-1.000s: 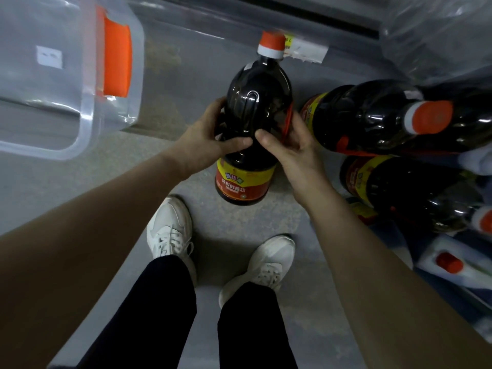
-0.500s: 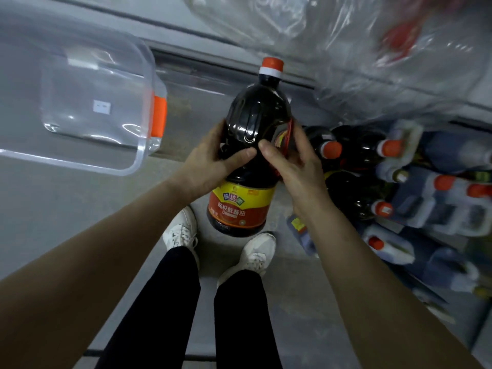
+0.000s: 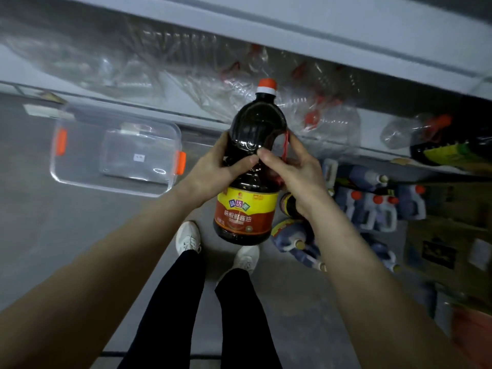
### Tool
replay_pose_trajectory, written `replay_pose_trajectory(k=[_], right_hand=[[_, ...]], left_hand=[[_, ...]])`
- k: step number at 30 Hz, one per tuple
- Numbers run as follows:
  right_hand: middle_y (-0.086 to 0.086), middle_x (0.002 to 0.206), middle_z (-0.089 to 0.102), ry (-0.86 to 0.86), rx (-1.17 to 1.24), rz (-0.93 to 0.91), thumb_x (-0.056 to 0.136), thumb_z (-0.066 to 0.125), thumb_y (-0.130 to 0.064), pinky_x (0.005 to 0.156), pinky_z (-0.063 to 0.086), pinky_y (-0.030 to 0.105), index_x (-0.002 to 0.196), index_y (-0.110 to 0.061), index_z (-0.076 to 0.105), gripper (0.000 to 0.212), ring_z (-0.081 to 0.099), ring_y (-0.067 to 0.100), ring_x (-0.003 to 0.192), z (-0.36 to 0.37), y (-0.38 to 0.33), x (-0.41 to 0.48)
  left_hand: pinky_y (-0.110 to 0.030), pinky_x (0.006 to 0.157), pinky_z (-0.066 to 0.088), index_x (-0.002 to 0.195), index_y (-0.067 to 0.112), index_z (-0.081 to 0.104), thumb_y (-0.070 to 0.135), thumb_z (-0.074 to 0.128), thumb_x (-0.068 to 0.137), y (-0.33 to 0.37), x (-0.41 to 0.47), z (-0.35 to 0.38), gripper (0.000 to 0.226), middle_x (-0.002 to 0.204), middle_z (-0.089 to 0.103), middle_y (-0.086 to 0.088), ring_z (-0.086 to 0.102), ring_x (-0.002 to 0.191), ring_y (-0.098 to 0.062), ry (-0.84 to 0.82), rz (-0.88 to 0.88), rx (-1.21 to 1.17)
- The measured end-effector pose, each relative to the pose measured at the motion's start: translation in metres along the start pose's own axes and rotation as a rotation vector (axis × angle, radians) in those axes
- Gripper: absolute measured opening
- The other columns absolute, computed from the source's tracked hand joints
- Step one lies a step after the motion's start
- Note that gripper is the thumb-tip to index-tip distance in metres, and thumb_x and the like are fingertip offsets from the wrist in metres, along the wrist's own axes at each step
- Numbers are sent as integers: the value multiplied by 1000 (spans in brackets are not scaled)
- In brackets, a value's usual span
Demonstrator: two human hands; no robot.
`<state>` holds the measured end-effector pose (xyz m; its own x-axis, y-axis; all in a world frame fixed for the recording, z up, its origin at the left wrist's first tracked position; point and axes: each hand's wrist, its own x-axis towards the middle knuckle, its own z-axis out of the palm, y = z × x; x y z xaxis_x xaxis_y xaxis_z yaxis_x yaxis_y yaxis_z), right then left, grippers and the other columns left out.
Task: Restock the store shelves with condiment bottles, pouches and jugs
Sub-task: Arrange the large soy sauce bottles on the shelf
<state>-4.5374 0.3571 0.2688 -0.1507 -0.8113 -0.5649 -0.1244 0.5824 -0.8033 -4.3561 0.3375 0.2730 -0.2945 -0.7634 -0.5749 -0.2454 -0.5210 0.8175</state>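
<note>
Beneath the shelf (image 3: 319, 30), a sauce bottle (image 3: 247, 214) was gripped by the left hand (image 3: 215, 169) and right hand (image 3: 295, 171), fingers curled round it, likely steadying its weight.

The waist of the dark bottle (image 3: 249, 123) is covered by the left hand (image 3: 213, 169) and right hand (image 3: 295, 169). The left fingers pass out of sight behind it, and the label's fine print is too small to read. At twelve o'clock from it, the clear plastic clutter (image 3: 186, 75) is smeared. At three o'clock the jugs (image 3: 372, 206) are blurred, and a small bottle (image 3: 288, 206) is half hidden by the right wrist. At five o'clock a reddish shape (image 3: 471, 334), cut by the edge, cannot be identified.
</note>
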Motion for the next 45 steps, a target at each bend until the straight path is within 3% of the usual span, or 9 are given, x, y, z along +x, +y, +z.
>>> replay_pose_trajectory(k=[5,10,14,19,22,26,32,41,45], right_hand=[[-18,107,75,-14,14,-34,71,87,-45,71,57,17,114,-60,63,52,73,3,95,-16,-62,-49],[-27,87,74,-33,24,-85,78,86,-32,63,55,13,106,-55,66,42,73,-2,84,-32,-113,-95],[-9,112,75,-47,-34,-165,73,89,-37,81,59,29,131,-36,62,64,73,7,98,-43,-153,-127],[-5,128,67,-61,-55,-264,66,89,-49,77,60,25,126,-50,61,67,71,8,104,-57,-203,-170],[2,111,75,-47,-72,-310,47,85,-65,76,60,32,100,-68,60,58,75,15,94,-68,-235,-196],[-2,105,76,-30,-136,-428,47,82,-72,85,60,40,119,-52,61,78,74,16,95,-83,-277,-221],[-15,97,74,22,-170,-614,64,82,-61,80,58,34,100,-51,67,41,70,8,95,-93,-342,-261],[-8,117,71,34,-256,-783,75,81,-53,95,56,48,126,-33,63,58,67,15,109,-81,-424,-288],[-5,109,75,-19,-249,-814,78,84,-38,92,57,53,119,-39,62,47,71,20,101,-60,-451,-291]], left_hand=[[-30,96,54,143,28,44,23,64,95,58,-47,-3,52,123,66,7,63,112,-10,-48,42,-70],[-48,104,48,143,28,46,28,66,94,107,-97,0,53,130,65,-4,63,118,-21,-25,99,-108],[-50,102,50,140,25,49,27,68,93,144,-129,4,51,126,67,-8,65,114,-26,6,159,-108],[-32,90,56,137,23,49,16,58,98,192,-167,4,40,121,68,-7,68,110,-19,-32,257,-105],[-23,81,56,136,23,49,13,55,99,221,-193,5,38,117,69,-4,68,103,-12,-19,334,-97],[-21,74,56,137,21,49,14,54,100,266,-225,6,39,111,71,-4,70,98,-11,3,432,-84],[-43,100,51,137,17,51,18,56,99,325,-265,-2,38,123,68,-10,65,115,-24,72,571,-27],[-26,80,56,128,25,56,23,59,98,393,-295,-41,30,113,72,-3,69,104,-15,125,725,1],[-38,89,56,130,23,56,24,60,98,411,-305,-74,33,119,70,-3,67,110,-19,145,781,41]])
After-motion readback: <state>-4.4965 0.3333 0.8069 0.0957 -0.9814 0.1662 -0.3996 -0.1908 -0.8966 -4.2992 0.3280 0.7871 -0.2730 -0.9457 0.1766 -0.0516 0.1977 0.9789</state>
